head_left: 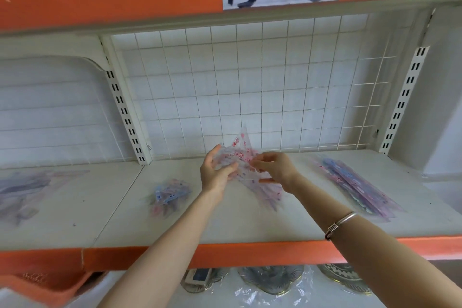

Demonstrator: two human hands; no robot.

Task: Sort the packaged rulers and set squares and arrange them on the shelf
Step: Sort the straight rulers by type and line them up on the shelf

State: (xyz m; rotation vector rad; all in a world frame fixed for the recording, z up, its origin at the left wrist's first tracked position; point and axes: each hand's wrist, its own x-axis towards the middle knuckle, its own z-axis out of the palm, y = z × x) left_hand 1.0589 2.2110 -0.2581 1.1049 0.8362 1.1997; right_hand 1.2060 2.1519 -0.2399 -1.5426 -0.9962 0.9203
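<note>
Both hands meet over the middle of the shelf [250,222] around one packaged set square [241,155], a clear sleeve printed in red whose point stands up toward 12 o'clock against the wire grid [250,82]. The left hand [216,174] has its fingers curled round the packet's left edge. The right hand [276,170] pinches the right edge between thumb and fingertips, so the flimsy triangle is held from two sides, probably to square it up before it goes down. Just under it, toward 5 o'clock of the hands, lies a pink heap [268,195] that looks like more set squares (blurred, so I cannot be sure), and this one likely belongs there. At 3 o'clock, well apart, a stack of long rulers [360,189] lies front to back, sorted by shape into a lot of its own. At 8 o'clock sits a small pile of blue and pink packets [170,194], and further toward 9 o'clock, on the neighbouring board, a blurred heap [25,187] I cannot identify. The sorting appears partly done: the kinds lie separate, but the heaps are loose.
</note>
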